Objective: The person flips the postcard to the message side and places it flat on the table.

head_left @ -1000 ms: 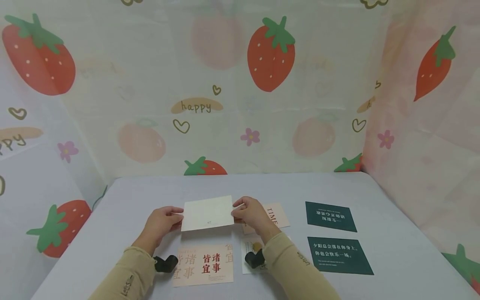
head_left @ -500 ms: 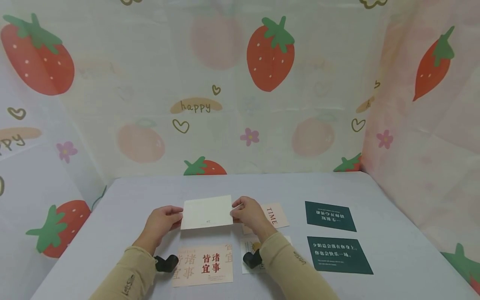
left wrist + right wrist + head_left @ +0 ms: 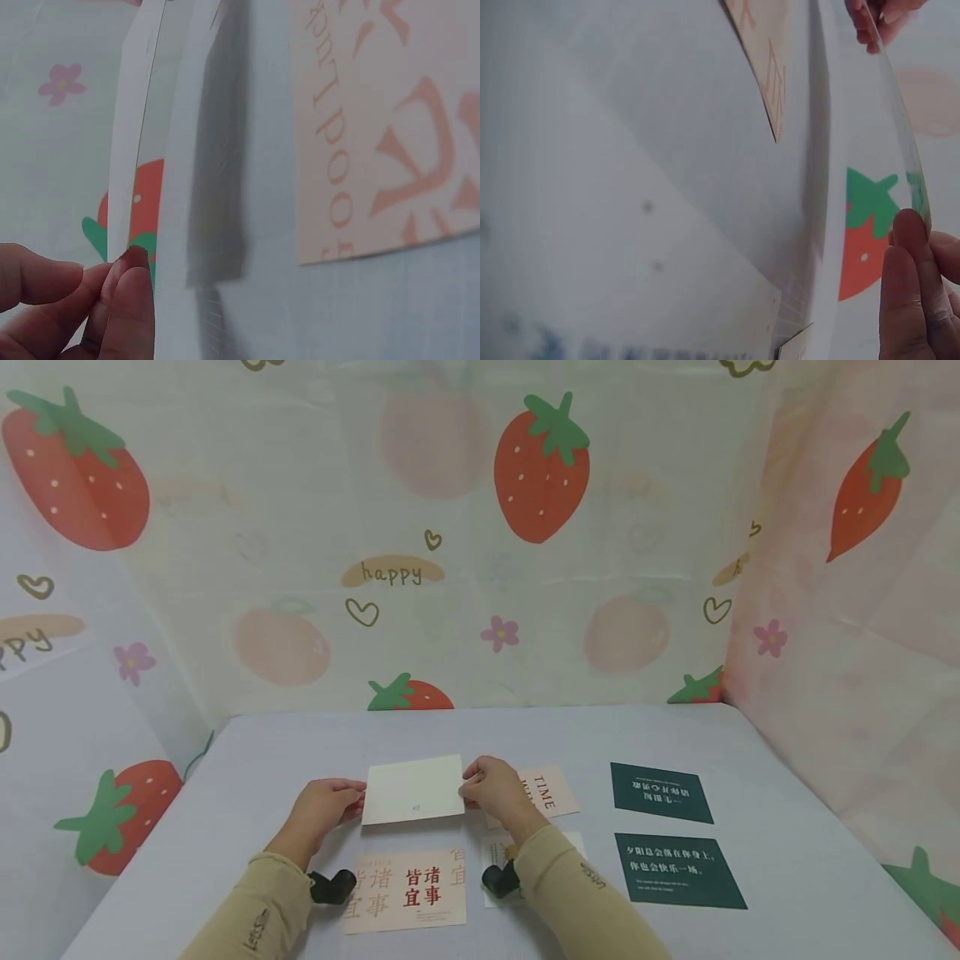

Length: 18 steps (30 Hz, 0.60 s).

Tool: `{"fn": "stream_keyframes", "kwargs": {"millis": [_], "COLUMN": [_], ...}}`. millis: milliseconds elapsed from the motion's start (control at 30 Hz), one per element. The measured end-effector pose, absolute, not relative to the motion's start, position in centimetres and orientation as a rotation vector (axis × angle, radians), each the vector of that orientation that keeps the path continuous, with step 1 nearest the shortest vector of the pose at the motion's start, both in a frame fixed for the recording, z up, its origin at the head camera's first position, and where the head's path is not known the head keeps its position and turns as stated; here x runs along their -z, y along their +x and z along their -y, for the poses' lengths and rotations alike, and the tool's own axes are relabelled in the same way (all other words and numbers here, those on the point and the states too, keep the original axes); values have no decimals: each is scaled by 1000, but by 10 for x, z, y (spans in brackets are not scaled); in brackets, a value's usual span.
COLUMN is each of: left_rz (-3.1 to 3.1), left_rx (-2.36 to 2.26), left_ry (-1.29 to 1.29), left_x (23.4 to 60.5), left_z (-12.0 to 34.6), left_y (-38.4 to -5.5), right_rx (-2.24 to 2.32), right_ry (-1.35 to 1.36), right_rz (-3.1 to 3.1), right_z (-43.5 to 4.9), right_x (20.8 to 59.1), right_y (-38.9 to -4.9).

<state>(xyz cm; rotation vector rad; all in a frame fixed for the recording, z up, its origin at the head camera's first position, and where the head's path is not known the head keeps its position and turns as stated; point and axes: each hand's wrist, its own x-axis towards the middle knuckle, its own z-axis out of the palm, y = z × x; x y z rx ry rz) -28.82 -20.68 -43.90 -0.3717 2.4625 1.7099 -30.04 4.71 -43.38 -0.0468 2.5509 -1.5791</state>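
A plain whitish card (image 3: 414, 785) with a tiny mark near its lower edge is held above the table by both hands. My left hand (image 3: 324, 808) pinches its left edge and my right hand (image 3: 497, 789) grips the right edge. In the left wrist view the card (image 3: 135, 150) appears almost edge-on, clear of the tabletop, with its shadow beside it. Its other face is mostly hidden; the right wrist view shows a green patch on it near the fingers (image 3: 904, 300). Below it lies a pink card (image 3: 412, 893) with red Chinese characters.
Under my right forearm lie a pale pink card (image 3: 551, 789) reading TIME and a white card (image 3: 492, 856), both partly covered. Two dark green cards (image 3: 663, 793) with white writing lie on the right. Strawberry-printed cloth (image 3: 540, 468) hangs behind the white table (image 3: 285, 739).
The whitish card has come down very slightly, both hands moving with it. My right hand has shifted a little to the left. The cards on the table lie as before.
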Motion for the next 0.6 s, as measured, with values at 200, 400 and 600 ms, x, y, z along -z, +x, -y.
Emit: {"fn": "stream_keyframes", "kwargs": {"millis": [200, 400, 600], "left_rz": [-2495, -2538, -2536], "left_rx": [-1642, -1543, -1537], "left_ry": [-350, -383, -410], "left_x": [438, 440, 440], "left_z": [206, 205, 206], "left_y": [-285, -284, -284], "right_rx": [1547, 1478, 1387], "right_ry": [-8, 3, 27], "right_rz": [-2556, -2586, -2609], "right_z": [-46, -44, -43], "right_x": [432, 434, 437], "right_y": [-300, -299, -300]}}
